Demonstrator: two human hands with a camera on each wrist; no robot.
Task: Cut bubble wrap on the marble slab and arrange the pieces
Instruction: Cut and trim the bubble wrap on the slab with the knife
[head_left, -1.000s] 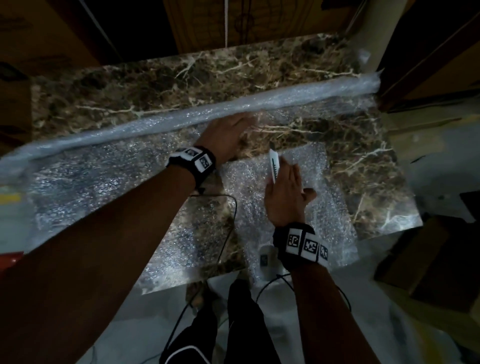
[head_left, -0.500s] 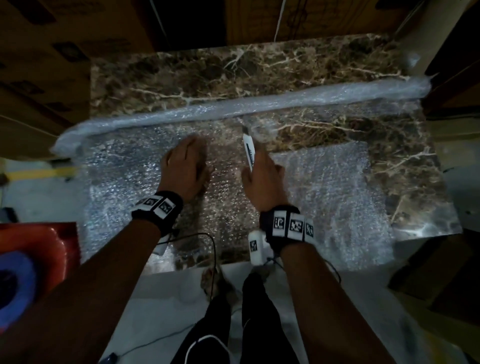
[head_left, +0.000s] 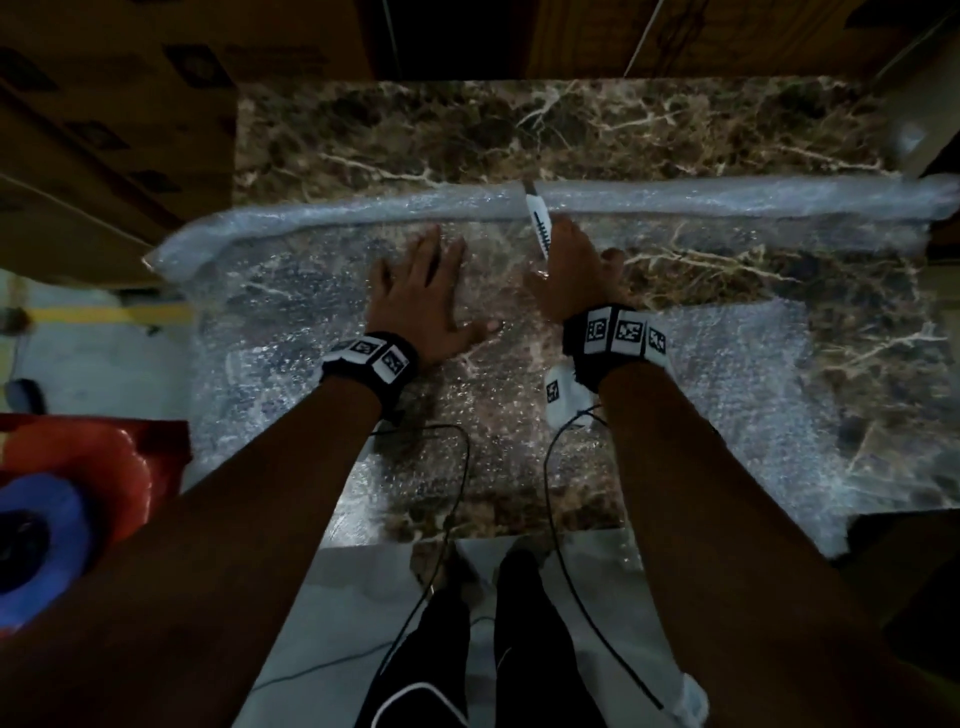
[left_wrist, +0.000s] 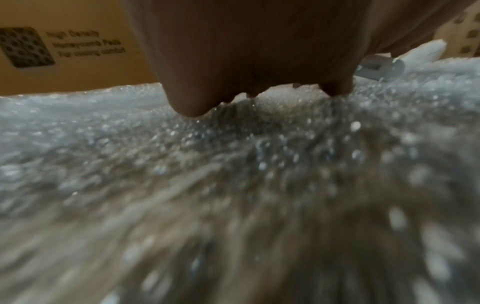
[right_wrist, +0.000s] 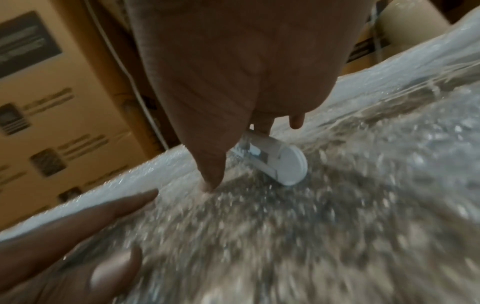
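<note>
At frame centre, the clear bubble wrap sheet (head_left: 291, 332) is being pinned flat by the open-fingered left hand (head_left: 423, 296), seemingly against slipping, while the white plastic utility knife (head_left: 538, 223) is being gripped by the right hand (head_left: 569, 270) at the roll.

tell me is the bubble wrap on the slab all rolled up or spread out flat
Partly both. A sheet of bubble wrap lies spread flat under the left hand, while its far edge is a roll across the marble slab.
</note>
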